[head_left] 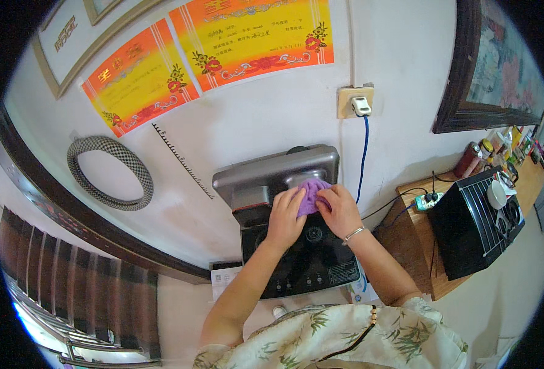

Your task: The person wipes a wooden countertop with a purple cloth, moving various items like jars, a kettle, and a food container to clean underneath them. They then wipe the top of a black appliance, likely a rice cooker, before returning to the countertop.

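A crumpled purple cloth (312, 190) is bunched between my two hands against a grey and black appliance, which looks like a tea-bar water dispenser (247, 177). My left hand (284, 216) grips the cloth's left side with bent fingers. On the other side, my right hand (341, 214) pinches it, with a silver bangle on that wrist. Both hands are over the appliance, just in front of its raised grey head. Below them lies its glossy black top panel (309, 261), with a round dial mark and a row of small buttons near the front.
A blue cord (365, 160) hangs from a wall socket (347, 103) behind the appliance. To the right, a wooden cabinet (410, 212) bears a black rack (469, 227), a power strip and several jars. A checkered ring (109, 172) hangs at left, above stairs.
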Tool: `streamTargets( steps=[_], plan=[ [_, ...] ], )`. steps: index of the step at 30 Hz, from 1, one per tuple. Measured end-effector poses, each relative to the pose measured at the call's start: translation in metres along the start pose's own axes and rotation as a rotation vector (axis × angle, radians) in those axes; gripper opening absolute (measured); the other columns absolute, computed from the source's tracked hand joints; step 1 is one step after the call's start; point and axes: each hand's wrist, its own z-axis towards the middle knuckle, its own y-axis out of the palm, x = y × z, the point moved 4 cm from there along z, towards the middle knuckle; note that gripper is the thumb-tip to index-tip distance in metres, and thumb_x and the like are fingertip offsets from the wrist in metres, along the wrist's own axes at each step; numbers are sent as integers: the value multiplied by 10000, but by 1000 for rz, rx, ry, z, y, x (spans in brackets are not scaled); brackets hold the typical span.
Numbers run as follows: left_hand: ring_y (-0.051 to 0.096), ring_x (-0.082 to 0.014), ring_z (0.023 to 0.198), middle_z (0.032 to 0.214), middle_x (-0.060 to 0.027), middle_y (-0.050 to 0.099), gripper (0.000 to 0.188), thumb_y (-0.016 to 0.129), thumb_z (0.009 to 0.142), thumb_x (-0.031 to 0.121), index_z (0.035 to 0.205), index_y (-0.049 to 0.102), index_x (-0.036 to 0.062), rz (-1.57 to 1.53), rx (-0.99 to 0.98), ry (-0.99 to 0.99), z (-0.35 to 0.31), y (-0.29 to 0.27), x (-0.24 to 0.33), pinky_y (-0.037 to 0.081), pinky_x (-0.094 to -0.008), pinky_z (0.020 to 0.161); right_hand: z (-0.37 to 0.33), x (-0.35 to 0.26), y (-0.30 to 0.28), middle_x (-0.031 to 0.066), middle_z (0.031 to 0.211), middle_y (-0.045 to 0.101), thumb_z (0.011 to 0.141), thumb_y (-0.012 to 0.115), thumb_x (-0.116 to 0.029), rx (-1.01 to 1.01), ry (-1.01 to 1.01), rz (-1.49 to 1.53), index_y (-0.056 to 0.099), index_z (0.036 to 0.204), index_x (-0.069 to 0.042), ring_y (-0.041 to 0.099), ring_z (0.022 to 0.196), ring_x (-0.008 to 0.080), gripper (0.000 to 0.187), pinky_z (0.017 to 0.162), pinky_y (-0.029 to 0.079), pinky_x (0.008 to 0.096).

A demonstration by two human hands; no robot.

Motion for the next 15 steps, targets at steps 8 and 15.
streamTargets(
  steps=[8, 15],
  plan=[
    [524, -373, 1135, 1246, -189, 524, 578, 651, 704, -46, 1269, 535, -2, -26, 100, 27, -27, -19, -9, 443, -429, 982, -7, -14, 9, 228, 1368, 441, 760, 687, -31, -126, -105, -115, 588, 1211, -57, 425, 1252, 429, 463, 1053, 375, 459],
    [580, -333, 1053, 1140, -152, 616, 486, 576, 714, -40, 1198, 579, 1, 137, 214, -17, -39, -59, -46, 452, -418, 910, 14, -54, 67, 175, 1306, 510, 781, 610, -65, -211, -259, -249, 593, 1177, -44, 475, 1197, 358, 397, 1032, 379, 447]
  ],
)
